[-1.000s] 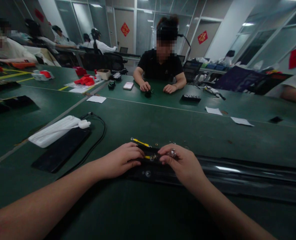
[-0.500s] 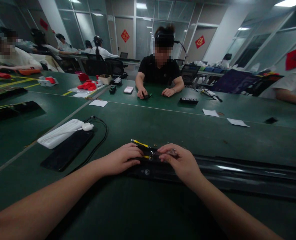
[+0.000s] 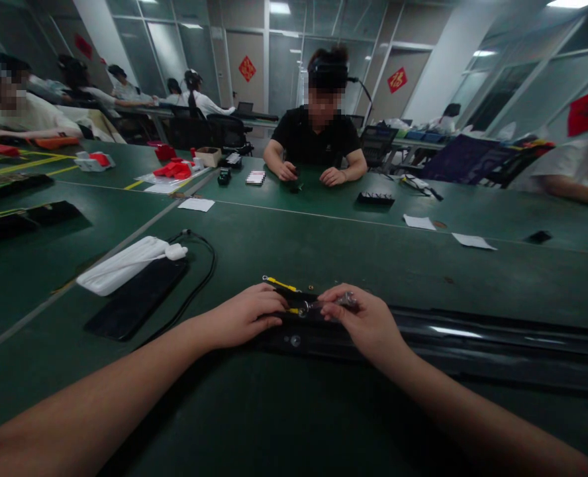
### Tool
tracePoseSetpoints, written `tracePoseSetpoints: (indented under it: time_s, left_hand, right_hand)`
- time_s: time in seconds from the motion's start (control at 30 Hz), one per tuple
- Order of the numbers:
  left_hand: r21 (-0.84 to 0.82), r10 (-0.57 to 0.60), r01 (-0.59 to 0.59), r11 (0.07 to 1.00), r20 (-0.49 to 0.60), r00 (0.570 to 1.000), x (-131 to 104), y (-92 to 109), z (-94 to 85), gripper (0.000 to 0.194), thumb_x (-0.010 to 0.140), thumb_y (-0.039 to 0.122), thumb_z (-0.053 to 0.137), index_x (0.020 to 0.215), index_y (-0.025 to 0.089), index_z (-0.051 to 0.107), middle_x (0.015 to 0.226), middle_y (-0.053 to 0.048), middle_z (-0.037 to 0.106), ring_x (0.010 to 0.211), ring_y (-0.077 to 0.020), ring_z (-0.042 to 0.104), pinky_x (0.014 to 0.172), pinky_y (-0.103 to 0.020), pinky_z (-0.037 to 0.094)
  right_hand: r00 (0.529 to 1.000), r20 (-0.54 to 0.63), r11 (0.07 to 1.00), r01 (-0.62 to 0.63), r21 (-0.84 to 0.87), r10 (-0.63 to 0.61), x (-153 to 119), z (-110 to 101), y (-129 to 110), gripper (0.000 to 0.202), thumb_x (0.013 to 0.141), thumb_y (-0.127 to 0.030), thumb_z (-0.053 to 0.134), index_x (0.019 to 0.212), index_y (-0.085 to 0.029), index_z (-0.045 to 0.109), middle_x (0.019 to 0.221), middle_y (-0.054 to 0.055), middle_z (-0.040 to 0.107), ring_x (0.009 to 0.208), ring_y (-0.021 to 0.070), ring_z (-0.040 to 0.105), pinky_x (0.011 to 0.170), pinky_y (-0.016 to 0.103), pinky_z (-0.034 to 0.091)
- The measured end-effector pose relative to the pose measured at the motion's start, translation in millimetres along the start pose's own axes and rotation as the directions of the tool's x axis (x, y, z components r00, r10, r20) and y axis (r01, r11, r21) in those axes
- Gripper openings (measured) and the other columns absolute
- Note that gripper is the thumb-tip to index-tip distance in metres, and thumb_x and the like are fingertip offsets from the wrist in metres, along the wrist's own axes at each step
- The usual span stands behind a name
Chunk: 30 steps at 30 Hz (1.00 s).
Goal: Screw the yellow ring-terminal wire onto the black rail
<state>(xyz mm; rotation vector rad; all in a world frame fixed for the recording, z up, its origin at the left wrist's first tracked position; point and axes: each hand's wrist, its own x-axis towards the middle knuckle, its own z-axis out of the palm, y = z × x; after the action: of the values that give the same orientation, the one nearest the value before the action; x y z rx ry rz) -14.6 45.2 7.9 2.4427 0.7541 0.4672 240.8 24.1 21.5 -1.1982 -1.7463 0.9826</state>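
Note:
A long glossy black bar-like part lies across the table in front of me, running off to the right. My left hand is closed on its left end, thumb at the near side, fingers over the top. Between thumb and fingers of my right hand is a screwdriver with a clear handle; its shaft points left at a small metal fitting beside my left fingertips. A yellow wire with a ring terminal sticks out behind my left hand. The screwdriver's tip is too small to make out.
Left of my hands lie a white power bank, a dark phone and a black cable. Paper slips and a black slotted block are farther back. A co-worker sits opposite, hands on the table.
My hands stay at the same spot on the black part, with the screwdriver still in my right hand. The view has shifted slightly. Opposite, the co-worker's hand has lifted a little.

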Motion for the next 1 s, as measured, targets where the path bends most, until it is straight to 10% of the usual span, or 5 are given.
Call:
tracePoseSetpoints:
  time_s: [1.0]
  left_hand:
    - [-0.008, -0.038, 0.038, 0.999, 0.018, 0.999, 0.4, -1.0, 0.9, 0.014, 0.095, 0.018, 0.052, 0.103, 0.02, 0.063, 0.114, -0.006, 0.061, 0.113, -0.0229, 0.048, 0.102, -0.041, 0.038]
  right_hand:
    - [0.973, 0.097, 0.965, 0.223, -0.137, -0.211, 0.4, -1.1, 2.3, 0.008, 0.088, -0.015, 0.057, 0.085, -0.022, 0.06, 0.09, 0.002, 0.065, 0.085, 0.0181, 0.062, 0.076, 0.031, 0.047]
